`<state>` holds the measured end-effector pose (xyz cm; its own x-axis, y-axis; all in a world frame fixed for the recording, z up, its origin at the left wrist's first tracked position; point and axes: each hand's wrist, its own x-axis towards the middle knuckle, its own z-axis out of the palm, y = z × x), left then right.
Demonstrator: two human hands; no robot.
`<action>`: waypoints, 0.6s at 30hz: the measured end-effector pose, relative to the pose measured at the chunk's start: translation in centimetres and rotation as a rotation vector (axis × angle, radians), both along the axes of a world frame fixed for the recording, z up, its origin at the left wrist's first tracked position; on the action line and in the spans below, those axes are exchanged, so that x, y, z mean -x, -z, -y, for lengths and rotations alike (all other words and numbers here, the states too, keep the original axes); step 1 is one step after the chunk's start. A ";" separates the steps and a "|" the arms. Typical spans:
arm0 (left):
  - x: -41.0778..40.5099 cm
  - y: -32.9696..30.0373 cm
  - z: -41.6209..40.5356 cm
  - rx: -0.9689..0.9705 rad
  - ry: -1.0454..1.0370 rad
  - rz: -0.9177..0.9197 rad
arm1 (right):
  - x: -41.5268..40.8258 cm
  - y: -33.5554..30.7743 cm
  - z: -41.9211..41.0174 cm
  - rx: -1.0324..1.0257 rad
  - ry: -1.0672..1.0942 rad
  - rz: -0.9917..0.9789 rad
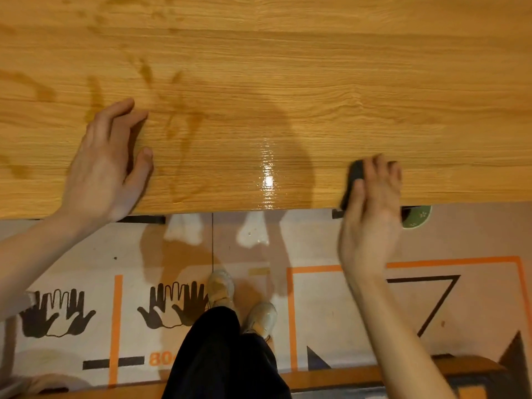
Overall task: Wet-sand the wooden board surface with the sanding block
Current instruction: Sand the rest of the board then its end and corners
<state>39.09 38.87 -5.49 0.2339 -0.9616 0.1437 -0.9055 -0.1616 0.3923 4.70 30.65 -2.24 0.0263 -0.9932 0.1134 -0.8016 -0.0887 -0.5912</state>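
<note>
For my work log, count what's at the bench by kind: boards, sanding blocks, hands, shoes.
Wooden board: 1
Sanding block: 1
Hands: 2, left hand, right hand
Shoes: 2, and
Total: 6

arms (34,263): bare, no sleeves in view | trousers (221,355): black, loose | shoes (220,285): pale beige, laced

The right hand (371,203) hides most of the dark sanding block (353,180), itself motion-blurred.

support: wooden board (288,82) (wet streaks, glossy patch) | on it: dark sanding block (352,180), near edge
</note>
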 end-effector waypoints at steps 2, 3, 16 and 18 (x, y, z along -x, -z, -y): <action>-0.1 -0.1 0.1 -0.015 0.000 0.011 | -4.2 0.2 -1.7 -0.007 -0.147 -0.036; -0.2 -0.2 0.2 -0.027 -0.011 0.014 | -6.2 0.2 -2.6 -0.001 -0.273 -0.074; 0.1 -0.4 0.2 -0.035 -0.032 0.010 | 8.9 -1.2 4.1 -0.238 -0.849 -0.087; 0.2 -0.4 0.3 -0.032 -0.033 0.005 | 9.0 -0.7 4.7 -0.118 -0.921 -0.199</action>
<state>38.87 38.57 -5.08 0.2651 -0.9574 0.1142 -0.9015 -0.2041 0.3817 -4.30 25.97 -1.56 0.8128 -0.5775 -0.0772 -0.5336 -0.6847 -0.4964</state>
